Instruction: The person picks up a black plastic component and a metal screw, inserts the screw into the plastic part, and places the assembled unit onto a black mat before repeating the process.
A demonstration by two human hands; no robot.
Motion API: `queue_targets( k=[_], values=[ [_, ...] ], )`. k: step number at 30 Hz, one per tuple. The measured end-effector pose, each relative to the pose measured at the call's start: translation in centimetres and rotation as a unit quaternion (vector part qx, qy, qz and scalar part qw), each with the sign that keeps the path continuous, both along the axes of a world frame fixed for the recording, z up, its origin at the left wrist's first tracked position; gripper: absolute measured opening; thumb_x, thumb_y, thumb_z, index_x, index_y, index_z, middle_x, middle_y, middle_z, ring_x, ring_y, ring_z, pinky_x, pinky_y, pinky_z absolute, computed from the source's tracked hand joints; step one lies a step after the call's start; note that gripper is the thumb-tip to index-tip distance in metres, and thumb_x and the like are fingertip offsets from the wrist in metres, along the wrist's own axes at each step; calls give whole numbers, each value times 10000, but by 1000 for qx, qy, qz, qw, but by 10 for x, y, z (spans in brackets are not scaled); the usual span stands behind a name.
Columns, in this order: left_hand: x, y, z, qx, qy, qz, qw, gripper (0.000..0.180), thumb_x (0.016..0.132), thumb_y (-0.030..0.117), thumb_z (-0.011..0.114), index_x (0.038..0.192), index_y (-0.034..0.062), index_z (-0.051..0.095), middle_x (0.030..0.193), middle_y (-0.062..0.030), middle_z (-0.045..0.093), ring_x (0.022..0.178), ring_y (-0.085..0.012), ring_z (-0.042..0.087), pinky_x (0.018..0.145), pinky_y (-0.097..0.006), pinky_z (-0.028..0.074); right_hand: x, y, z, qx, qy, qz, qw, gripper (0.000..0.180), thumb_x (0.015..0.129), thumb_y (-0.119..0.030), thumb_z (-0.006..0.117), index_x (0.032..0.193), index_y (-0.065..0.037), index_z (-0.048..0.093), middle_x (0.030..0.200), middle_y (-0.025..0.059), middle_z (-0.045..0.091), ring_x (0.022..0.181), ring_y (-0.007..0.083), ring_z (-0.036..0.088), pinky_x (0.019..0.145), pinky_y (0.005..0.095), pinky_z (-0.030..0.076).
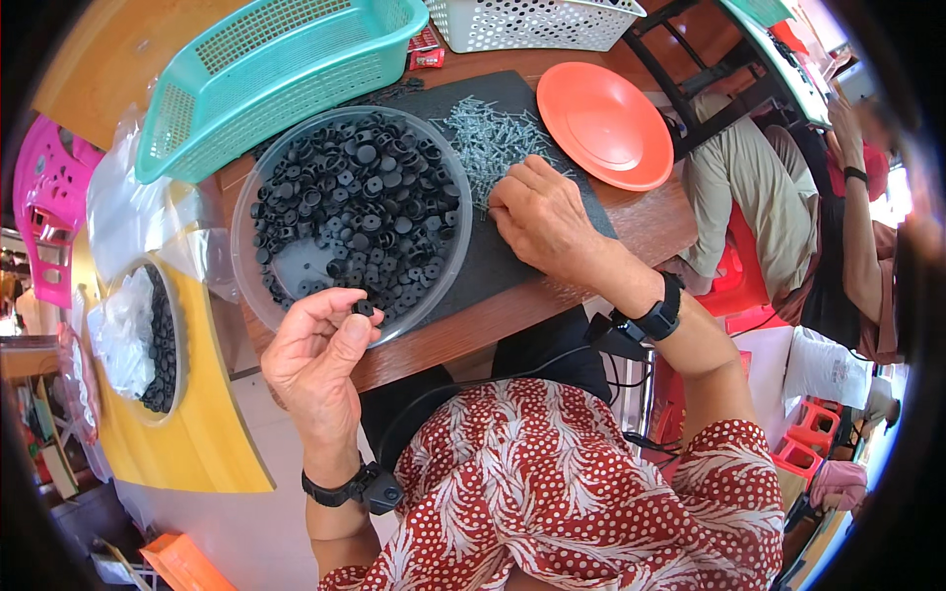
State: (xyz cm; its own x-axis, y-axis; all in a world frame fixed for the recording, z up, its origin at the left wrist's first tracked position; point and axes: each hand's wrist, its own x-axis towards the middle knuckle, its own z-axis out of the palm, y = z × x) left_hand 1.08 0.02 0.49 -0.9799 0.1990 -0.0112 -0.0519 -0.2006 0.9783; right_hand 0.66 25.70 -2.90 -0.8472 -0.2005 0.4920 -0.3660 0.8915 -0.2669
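My left hand [320, 345] pinches a small round black plastic cap [365, 308] between thumb and fingers, over the near rim of a clear round tub [239, 241]. Many loose black plastic caps [370, 182] fill that tub, and its pale bottom shows through at one spot. On a dark mat [473, 266] right of the tub lies a heap of silver screws [483, 133]. My right hand [545, 212] is at the near edge of this heap, fingers bent down and together; whatever sits at its fingertips is hidden.
An orange plate [605, 125] stands right of the screws. Behind the tub are a teal basket [281, 84] and a white perforated basket [537, 25]. At left, a second tub [177, 394] holds black parts and a plastic bag. Another person [759, 187] sits at the right.
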Motion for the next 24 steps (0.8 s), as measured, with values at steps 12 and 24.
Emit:
queue_targets(
  k=[12,24],
  values=[
    [-1,-4,-1,48,-6,-15,999,186,795,-12,657,964,-68,604,855,-88,625,744,-151,628,675,-245,537,23,-25,36,-226,-46,3,973,118,671,55,616,750,-1,547,710,107,561,654,257,559,569,329,453],
    [0,-6,2,66,-18,-24,997,195,796,-1,658,975,-55,605,853,-79,628,752,-145,628,672,-231,528,25,-71,54,-420,-182,54,887,74,760,-2,633,795,3,568,704,30,575,635,70,540,569,228,451]
  ],
)
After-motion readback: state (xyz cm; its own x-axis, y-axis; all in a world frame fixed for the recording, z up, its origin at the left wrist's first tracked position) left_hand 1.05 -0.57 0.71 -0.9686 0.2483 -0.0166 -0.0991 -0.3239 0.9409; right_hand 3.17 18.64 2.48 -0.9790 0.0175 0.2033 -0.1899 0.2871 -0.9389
